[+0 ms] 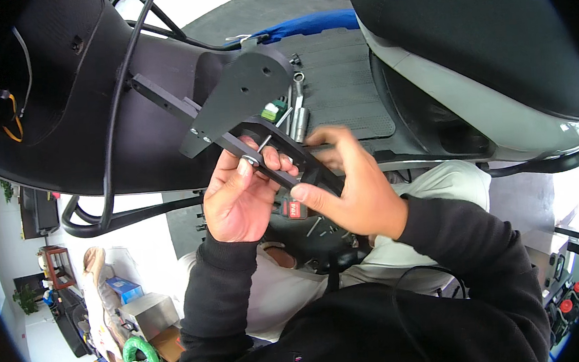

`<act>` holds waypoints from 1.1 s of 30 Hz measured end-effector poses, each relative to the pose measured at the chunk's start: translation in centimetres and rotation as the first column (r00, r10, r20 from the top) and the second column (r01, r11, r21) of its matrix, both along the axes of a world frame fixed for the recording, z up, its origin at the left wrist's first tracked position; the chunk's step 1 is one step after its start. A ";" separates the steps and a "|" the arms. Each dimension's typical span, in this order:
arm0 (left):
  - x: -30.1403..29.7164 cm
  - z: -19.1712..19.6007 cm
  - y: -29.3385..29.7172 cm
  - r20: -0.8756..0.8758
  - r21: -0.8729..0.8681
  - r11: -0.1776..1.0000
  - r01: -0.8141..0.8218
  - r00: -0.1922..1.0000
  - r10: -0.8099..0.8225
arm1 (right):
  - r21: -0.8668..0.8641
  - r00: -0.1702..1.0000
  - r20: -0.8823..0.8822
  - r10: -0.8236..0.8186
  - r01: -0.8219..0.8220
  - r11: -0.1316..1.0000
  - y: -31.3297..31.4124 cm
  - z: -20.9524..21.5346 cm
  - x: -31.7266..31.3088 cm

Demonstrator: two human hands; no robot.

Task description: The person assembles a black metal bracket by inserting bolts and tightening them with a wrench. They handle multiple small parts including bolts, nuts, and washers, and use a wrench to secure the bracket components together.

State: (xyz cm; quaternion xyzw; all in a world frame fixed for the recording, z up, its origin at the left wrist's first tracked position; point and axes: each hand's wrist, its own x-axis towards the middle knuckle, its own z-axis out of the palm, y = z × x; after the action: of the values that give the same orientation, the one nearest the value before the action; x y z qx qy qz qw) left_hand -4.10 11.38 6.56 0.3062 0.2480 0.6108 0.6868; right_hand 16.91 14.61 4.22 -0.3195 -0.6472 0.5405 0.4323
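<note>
Fingers of our left hand (238,202) grasp the black bracket (232,104) beside a bolt (265,143); we cannot tell whether our blurred right hand (361,189) grips too. We judge it stiff, fairly heavy, best held by its bars (234,145), near the scooter's footboard (346,84).

From the right hand (360,192), room opens at twelve o'clock above the footboard (347,95); tools (299,98) obstruct eleven, the bracket (235,93) ten, the seat (469,37) one to two.

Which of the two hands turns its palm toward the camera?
The left hand, at the black frame: its palm shows, while the right hand shows its back.
</note>
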 end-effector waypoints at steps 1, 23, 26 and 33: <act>-0.1 0.0 0.1 -0.020 0.018 1.000 -0.009 1.000 0.009 | -0.012 0.995 -0.039 0.091 -0.092 0.996 0.5 -0.3 -0.4; 0.2 1.1 -1.1 0.188 0.103 0.990 0.094 0.976 -0.113 | -0.077 0.976 0.006 0.217 -0.216 0.973 -1.2 0.6 -0.4; 0.0 1.0 -1.2 0.156 0.136 0.987 0.081 0.983 -0.102 | -0.065 0.976 0.043 0.214 -0.211 0.975 -1.3 1.1 -0.7; 0.0 0.7 -1.2 0.187 0.117 0.990 0.080 0.977 -0.101 | -0.190 0.979 -0.039 0.200 -0.204 0.960 -2.3 0.4 -1.6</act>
State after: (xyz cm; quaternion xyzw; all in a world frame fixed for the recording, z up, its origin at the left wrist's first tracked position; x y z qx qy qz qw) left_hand -4.07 10.17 7.26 0.2933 0.1326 0.6183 0.7170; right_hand 15.36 12.35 4.59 -0.2871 -0.6168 0.6449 0.3481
